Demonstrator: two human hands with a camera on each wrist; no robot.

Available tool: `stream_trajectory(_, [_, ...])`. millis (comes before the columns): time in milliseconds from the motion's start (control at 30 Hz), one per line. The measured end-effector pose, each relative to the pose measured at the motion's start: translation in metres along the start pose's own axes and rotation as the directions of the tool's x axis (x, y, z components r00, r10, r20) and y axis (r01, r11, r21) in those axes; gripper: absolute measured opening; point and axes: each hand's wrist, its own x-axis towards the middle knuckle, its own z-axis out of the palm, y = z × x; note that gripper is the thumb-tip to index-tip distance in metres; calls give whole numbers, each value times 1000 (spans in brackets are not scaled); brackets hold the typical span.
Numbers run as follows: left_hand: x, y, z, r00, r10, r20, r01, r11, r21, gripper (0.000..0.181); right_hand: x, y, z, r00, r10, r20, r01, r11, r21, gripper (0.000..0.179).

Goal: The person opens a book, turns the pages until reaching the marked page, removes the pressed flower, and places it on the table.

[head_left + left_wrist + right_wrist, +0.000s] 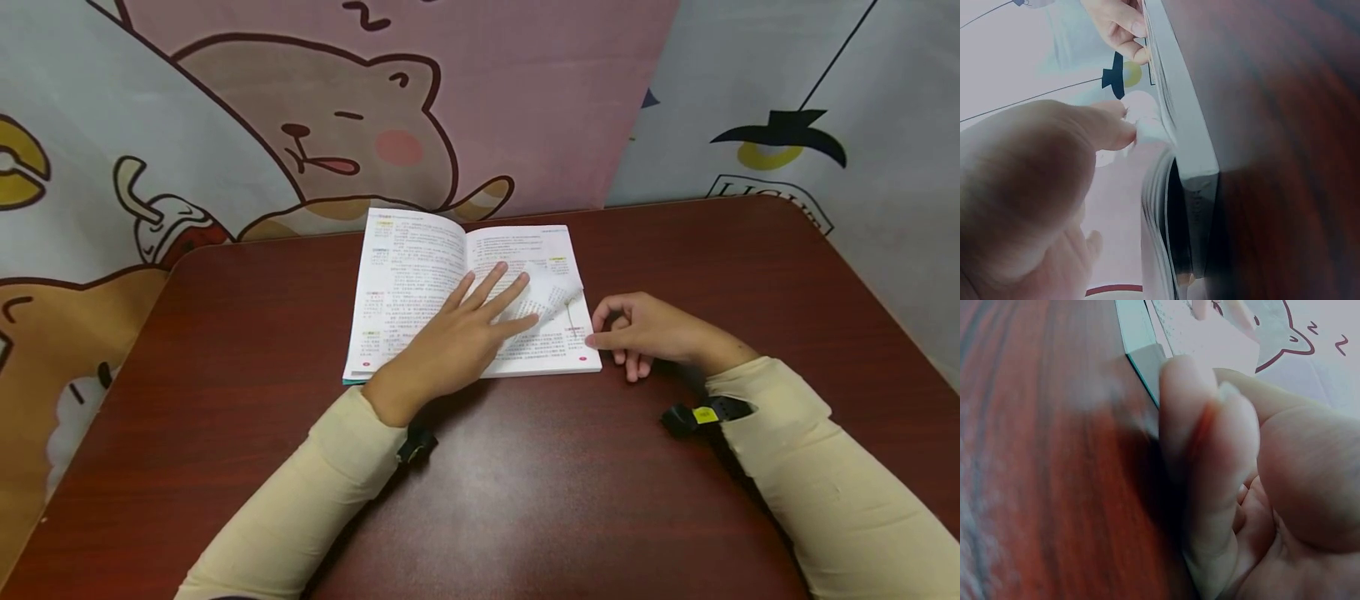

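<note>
An open book [416,292] with printed pages lies at the table's far side. My left hand [457,342] rests over its right-hand page with fingers straight and spread. Under those fingers a page [558,298] is bent up, its corner raised. Seen from the left wrist, the left thumb [1113,128] is against the curled paper. At the book's right edge my right hand [645,333] has curled fingers, with thumb and forefinger at the page edge, seemingly pinching the book there. In the right wrist view the curled fingers [1210,425] hide that contact.
The dark red-brown table [525,483] extends around the book. A cartoon-printed wall covering [562,100] stands behind the table's far edge. Each wrist wears a black strap device, seen on the right wrist [705,415].
</note>
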Motion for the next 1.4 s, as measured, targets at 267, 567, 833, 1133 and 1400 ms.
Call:
stream_trajectory(267, [0, 1, 0, 1000, 26, 4, -26, 1000, -12, 46, 0, 1, 0, 1000, 5, 0, -5, 1000, 4, 36])
stream_trajectory(567, [0, -1, 1, 1000, 19, 19, -19, 999, -28, 54, 0, 0, 0, 1000, -7, 12, 7, 1000, 9, 38])
stream_trajectory(833, [1, -1, -3, 1000, 21, 21, -21, 999, -37, 56, -1, -2, 0, 1000, -5, 8, 5, 1000, 0, 39])
stream_trajectory(1133, [1, 0, -5, 1000, 16, 23, -15, 999, -36, 53, -1, 2, -1, 1000, 7, 0, -7, 1000, -6, 39])
stream_trajectory(1400, [0, -2, -7, 1000, 11, -8, -11, 1000, -18, 50, 1, 0, -1, 1000, -1, -1, 1, 1000, -8, 38])
